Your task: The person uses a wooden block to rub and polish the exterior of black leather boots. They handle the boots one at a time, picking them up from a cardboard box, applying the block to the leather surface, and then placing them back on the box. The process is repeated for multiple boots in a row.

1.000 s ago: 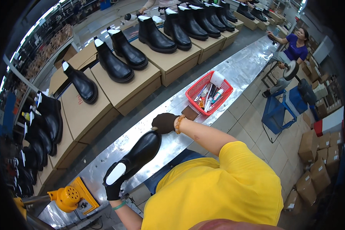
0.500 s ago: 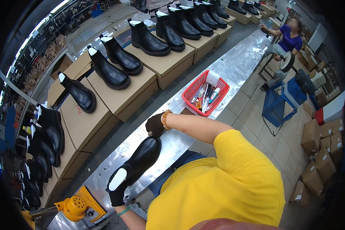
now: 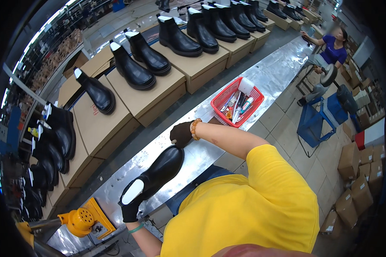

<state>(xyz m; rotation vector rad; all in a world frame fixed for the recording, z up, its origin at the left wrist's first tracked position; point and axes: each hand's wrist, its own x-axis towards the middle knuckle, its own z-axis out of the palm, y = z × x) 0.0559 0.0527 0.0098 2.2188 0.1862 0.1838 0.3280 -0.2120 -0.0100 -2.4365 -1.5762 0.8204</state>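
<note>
A black ankle boot (image 3: 163,167) with white paper in its opening lies slantwise across a shiny metal bench. My left hand (image 3: 130,211), in a black glove with a green band at the wrist, grips the boot at its heel and shaft. Beside the toe, my right hand (image 3: 181,135) wears a dark brown glove, with a beaded bracelet above it. Its fingers are curled closed; what they hold, if anything, is too hidden to name. Just past that hand, a red plastic basket (image 3: 214,104) contains tubes, pens and other small items.
Black boots (image 3: 135,70) stand on cardboard boxes (image 3: 161,96) along the bench's far side. A yellow machine part (image 3: 80,220) sits at the near left end. Farther right are a blue metal stand (image 3: 313,124), stacked cartons (image 3: 351,203) and a seated co-worker in purple (image 3: 333,50).
The whole view has shifted a little, so the boxed boots and basket appear farther right. Both hands stay at the same ends of the boot.
</note>
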